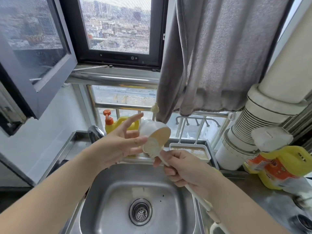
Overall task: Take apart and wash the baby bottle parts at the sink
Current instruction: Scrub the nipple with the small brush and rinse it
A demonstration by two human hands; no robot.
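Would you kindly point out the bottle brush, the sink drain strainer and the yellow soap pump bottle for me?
bottle brush [200, 198], head view, on its white handle below the right hand.
sink drain strainer [140, 212], head view, on its perforated centre.
yellow soap pump bottle [122, 121], head view, on its yellow shoulder.

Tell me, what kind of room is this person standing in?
Most likely a small home kitchen, high up in a city: a steel sink with a faucet, a yellow soap bottle, and a window overlooking buildings.

A: Views?
B: One, head-worn wide-angle. Looks forward and down over the sink [118, 191], close; drain at 6 o'clock, window [116, 26] at 12.
A: Overlap?
B: Nothing to share. Edges bow, both forearms enter from the bottom corners.
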